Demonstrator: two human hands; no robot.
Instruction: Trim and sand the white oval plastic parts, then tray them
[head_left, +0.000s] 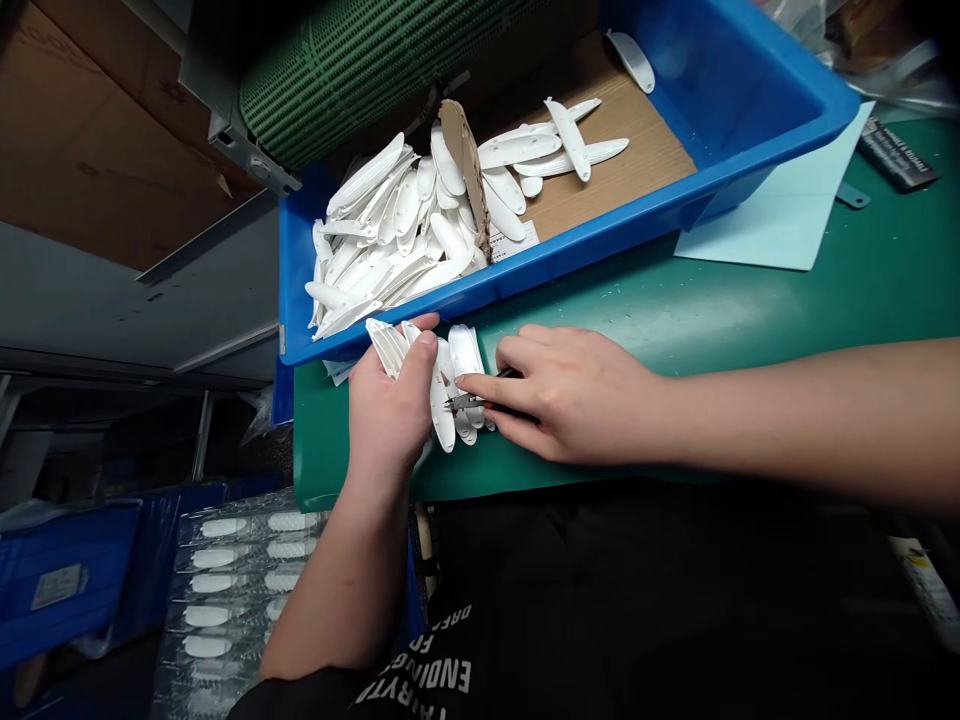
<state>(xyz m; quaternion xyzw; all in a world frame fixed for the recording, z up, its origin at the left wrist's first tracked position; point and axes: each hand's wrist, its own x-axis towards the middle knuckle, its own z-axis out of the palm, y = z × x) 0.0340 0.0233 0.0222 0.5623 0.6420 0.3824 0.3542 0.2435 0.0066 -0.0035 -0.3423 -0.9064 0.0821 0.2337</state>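
Observation:
Several white oval plastic parts (pixel 441 412) are held in my left hand (pixel 390 410), its thumb pressed over them. My right hand (pixel 577 395) is closed round a pair of nippers (pixel 466 402), with the index finger stretched along toward the parts. The jaws of the nippers reach the face of one part; whether they bite on it I cannot tell. Just beyond both hands stands a blue bin (pixel 592 235), with a heap of loose white parts (pixel 397 230) at its left end.
Torn cardboard (pixel 466 165) stands upright in the bin beside more white parts. A green conveyor belt (pixel 360 75) runs behind. Pale blue paper (pixel 780 225) and a black packet (pixel 896 155) lie on the green table (pixel 622 300). Clear trays (pixel 247 560) of white parts are stacked at lower left.

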